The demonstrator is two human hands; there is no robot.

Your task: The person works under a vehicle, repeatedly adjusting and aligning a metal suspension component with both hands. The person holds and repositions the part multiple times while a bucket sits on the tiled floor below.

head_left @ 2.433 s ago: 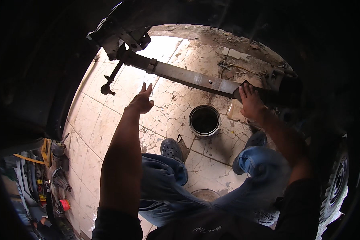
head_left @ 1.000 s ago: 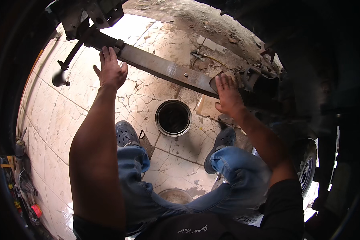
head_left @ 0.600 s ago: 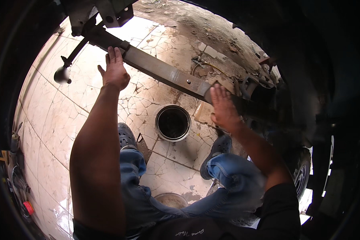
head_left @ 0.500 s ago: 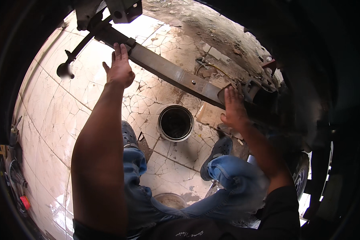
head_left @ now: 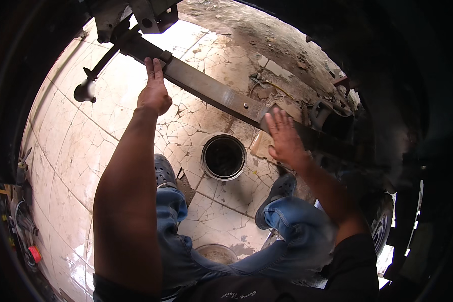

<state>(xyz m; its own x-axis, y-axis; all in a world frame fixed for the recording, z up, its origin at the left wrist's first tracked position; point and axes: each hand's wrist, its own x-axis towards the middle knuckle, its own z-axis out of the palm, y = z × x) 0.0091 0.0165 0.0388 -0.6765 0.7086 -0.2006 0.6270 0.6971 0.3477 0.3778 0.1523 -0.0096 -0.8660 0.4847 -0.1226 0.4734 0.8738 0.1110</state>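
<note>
A long, flat metal bar [head_left: 206,83], resembling a vehicle's leaf spring, runs slantwise from upper left to right. My left hand [head_left: 154,95] has two fingers stretched against its near edge, close to a small clamp [head_left: 166,56]; the other fingers look folded. Farther right, my right hand [head_left: 285,136] lies with fingers extended and slightly apart over a dark flat piece [head_left: 268,115] on the bar. Whether that piece is a sheet of sandpaper I cannot tell. A round bolt head [head_left: 245,105] sits on the bar left of my right hand.
A round bucket with a dark inside [head_left: 224,156] stands on cracked floor tiles between my feet and the bar. A dark rod [head_left: 105,63] hangs at upper left. Flattened cardboard [head_left: 262,146] lies below the bar. Tools [head_left: 22,221] lie far left; a wheel [head_left: 381,221] is at right.
My right hand has slid leftward along the bar, and the dark flat piece has shifted with it. My left hand's thumb no longer sticks out; its two fingers remain against the bar.
</note>
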